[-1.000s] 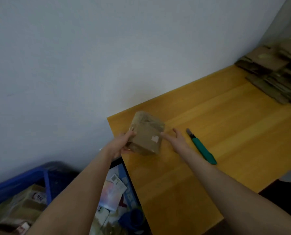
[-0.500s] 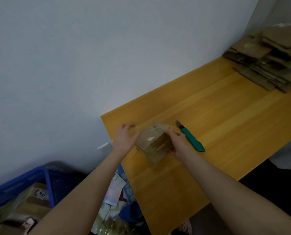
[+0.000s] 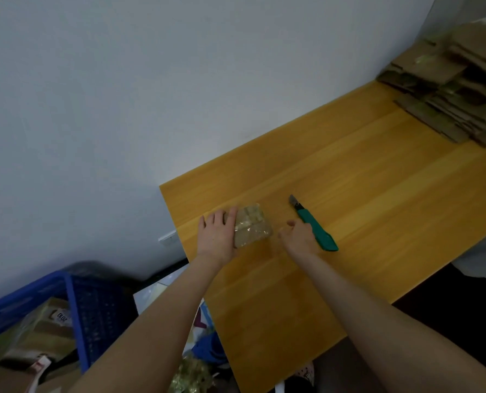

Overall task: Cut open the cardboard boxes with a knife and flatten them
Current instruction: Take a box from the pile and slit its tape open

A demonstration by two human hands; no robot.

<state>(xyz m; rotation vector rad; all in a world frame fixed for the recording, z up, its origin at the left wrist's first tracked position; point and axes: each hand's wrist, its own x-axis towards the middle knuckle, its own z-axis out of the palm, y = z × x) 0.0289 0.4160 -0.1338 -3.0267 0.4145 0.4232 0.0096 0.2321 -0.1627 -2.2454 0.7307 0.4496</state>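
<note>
Here: cardboard box [image 3: 253, 226] on desk [image 3: 378, 208], left hand [image 3: 216, 236] flat on its left side, grip wide. Right hand [image 3: 298, 236] nearer to knife [image 3: 308, 217], grip loose, empty; knife just right of it, blade pointing toward wall.

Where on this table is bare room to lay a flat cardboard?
The widest bare patch is on the table between the knife and the cardboard pile in the right corner. The near strip under the forearms is bare. Crowded: the left end, where the left hand rests on the box and the right hand is by the knife.
</note>
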